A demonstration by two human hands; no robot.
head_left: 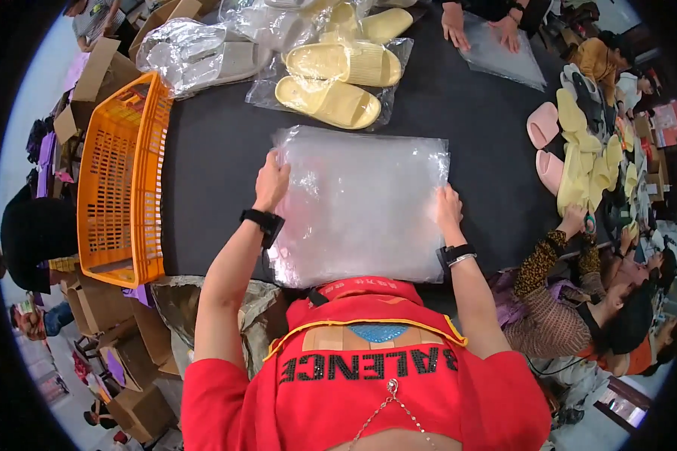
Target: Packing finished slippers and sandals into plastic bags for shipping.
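A stack of clear plastic bags (361, 203) lies flat on the dark table in front of me. My left hand (272, 182) grips its left edge, fingers curled over the side near the far corner. At the right edge my right hand (448, 209) pinches the stack, its fingertips partly hidden by the glossy film. Just beyond the stack, a pair of yellow slippers (331, 101) rests in a clear bag. Grey slippers (226, 64), also bagged, lie farther left.
An orange plastic basket (132, 180) stands at the table's left. Across the table, another person's hands (504, 34) press on more clear bags (508, 64). Pink slippers (543, 125) and loose yellow slippers (572, 177) lie at the right, where a co-worker's hands (573, 219) are working. Cardboard boxes (139, 410) crowd the lower left.
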